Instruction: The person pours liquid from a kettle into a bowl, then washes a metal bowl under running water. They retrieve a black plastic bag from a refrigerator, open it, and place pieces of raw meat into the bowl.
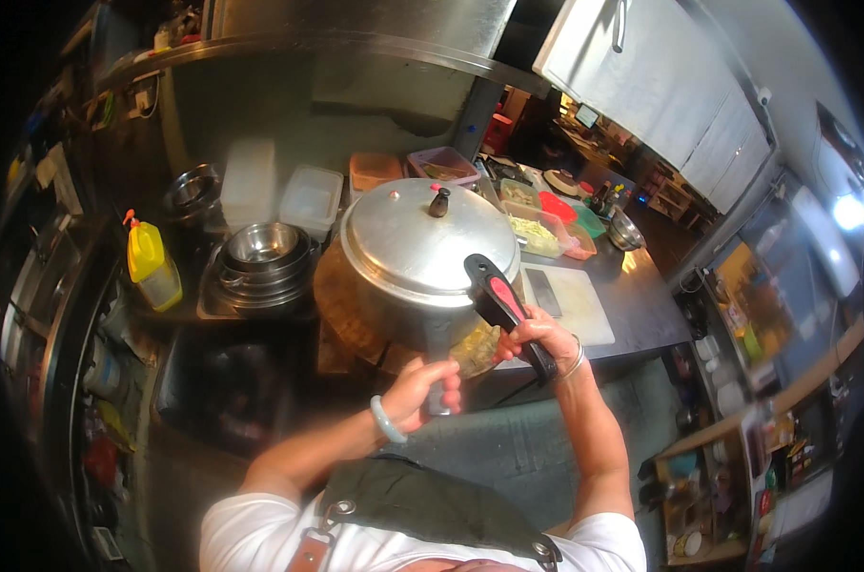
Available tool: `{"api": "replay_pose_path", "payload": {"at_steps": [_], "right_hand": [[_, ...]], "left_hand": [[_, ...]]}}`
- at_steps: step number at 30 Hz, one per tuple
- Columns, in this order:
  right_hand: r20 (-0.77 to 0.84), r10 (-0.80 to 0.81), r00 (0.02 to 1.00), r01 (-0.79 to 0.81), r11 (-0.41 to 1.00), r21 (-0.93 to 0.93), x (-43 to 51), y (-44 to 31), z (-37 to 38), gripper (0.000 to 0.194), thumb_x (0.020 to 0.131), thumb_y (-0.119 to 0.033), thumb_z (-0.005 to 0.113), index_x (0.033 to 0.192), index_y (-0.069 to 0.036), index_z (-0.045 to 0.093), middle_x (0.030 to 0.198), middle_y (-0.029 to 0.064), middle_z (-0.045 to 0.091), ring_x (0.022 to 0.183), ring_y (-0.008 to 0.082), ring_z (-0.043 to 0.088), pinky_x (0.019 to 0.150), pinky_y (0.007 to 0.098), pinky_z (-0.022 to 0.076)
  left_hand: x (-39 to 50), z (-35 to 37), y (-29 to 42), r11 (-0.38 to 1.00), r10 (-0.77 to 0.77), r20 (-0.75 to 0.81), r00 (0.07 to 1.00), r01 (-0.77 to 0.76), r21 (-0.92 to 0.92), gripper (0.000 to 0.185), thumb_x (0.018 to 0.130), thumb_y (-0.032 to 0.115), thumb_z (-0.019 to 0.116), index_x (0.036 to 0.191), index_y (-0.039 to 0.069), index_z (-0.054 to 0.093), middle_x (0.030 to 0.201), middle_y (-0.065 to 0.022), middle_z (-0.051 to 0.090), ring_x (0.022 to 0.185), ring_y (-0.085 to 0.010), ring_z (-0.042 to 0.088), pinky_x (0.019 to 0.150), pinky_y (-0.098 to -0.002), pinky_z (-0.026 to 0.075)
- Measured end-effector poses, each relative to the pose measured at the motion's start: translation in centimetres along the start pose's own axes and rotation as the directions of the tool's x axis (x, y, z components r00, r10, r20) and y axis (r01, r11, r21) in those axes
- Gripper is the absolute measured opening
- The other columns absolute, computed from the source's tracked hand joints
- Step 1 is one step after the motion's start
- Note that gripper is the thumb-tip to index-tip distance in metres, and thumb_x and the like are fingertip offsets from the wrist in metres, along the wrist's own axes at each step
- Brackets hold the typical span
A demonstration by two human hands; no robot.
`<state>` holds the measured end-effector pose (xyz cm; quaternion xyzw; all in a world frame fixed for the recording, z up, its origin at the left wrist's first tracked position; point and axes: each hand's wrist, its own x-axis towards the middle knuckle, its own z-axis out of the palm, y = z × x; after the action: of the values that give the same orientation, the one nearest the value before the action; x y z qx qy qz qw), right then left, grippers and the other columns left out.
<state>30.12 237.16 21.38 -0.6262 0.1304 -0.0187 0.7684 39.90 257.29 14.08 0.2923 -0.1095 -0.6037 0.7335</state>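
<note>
A large aluminium pressure cooker (396,314) stands on a round wooden chopping block (339,293). Its domed lid (410,236) sits on top, with a black weight valve (439,202) and small red fittings. My left hand (424,390) grips the pot's own handle (437,336), which points towards me. The lid's black and pink handle (500,293) is in my right hand (539,336). The two handles are apart, the lid's turned to the right of the pot's.
On the right lie a white cutting board (585,307) with a cleaver (542,292) and a tub of shredded vegetable (535,232). Stacked metal bowls (264,247) and a yellow jug (146,257) stand left, beside a dark sink (217,386). Plastic containers (310,196) line the back.
</note>
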Motion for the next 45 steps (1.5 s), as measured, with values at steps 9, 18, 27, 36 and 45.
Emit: {"api": "replay_pose_path", "payload": {"at_steps": [9,18,27,36,45], "right_hand": [[-0.049,0.014,0.999,-0.008,0.993,0.115,0.3,0.1,0.5,0.029,0.071,-0.003,0.054,0.099,0.005,0.053,0.063,0.0107,0.054,0.059,0.0222,0.058,0.070,0.0410,0.0530],[-0.181,-0.016,0.983,0.063,0.965,0.254,-0.2,1.5,3.4,0.017,0.071,-0.006,0.054,0.087,0.002,0.053,0.060,0.0096,0.050,0.058,0.0223,0.056,0.068,0.0425,0.0528],[-0.069,-0.007,0.998,0.014,0.995,0.102,-0.5,0.9,1.8,0.028,0.066,-0.005,0.053,0.092,0.002,0.049,0.057,0.0075,0.045,0.052,0.0203,0.052,0.065,0.0407,0.0523],[-0.094,-0.037,0.995,0.045,0.995,0.084,-0.3,0.4,2.3,0.025,0.065,-0.005,0.054,0.087,0.004,0.050,0.057,0.0092,0.048,0.052,0.0199,0.052,0.063,0.0391,0.0524],[-0.032,-0.003,0.999,0.007,0.991,0.131,-0.1,-1.1,1.8,0.046,0.062,-0.001,0.053,0.108,0.005,0.046,0.059,0.0103,0.051,0.052,0.0199,0.052,0.063,0.0385,0.0524]], "left_hand": [[-0.6,-1.1,0.7,1.000,-0.013,-0.004,1.000,0.013,0.005,0.013,0.087,0.013,0.058,0.093,0.008,0.048,0.070,-0.0028,0.052,0.055,-0.0141,0.053,0.052,-0.0322,0.048],[-0.2,-1.4,0.9,0.998,-0.029,0.029,0.999,0.028,0.057,0.013,0.088,0.013,0.055,0.096,0.007,0.046,0.070,-0.0048,0.052,0.055,-0.0170,0.054,0.052,-0.0344,0.049],[0.0,-2.3,1.5,0.995,-0.088,0.105,0.991,0.082,0.060,0.011,0.088,0.015,0.058,0.090,0.007,0.051,0.071,-0.0049,0.056,0.058,-0.0168,0.058,0.055,-0.0349,0.052],[-0.1,-2.7,2.0,0.990,-0.132,0.099,0.986,0.127,0.060,0.022,0.088,0.013,0.056,0.105,0.008,0.043,0.072,-0.0070,0.053,0.059,-0.0216,0.058,0.056,-0.0382,0.050],[-0.1,-2.6,2.1,0.987,-0.158,0.113,0.981,0.155,0.037,0.024,0.089,0.012,0.056,0.107,0.008,0.042,0.072,-0.0073,0.054,0.060,-0.0221,0.058,0.057,-0.0395,0.050]]}}
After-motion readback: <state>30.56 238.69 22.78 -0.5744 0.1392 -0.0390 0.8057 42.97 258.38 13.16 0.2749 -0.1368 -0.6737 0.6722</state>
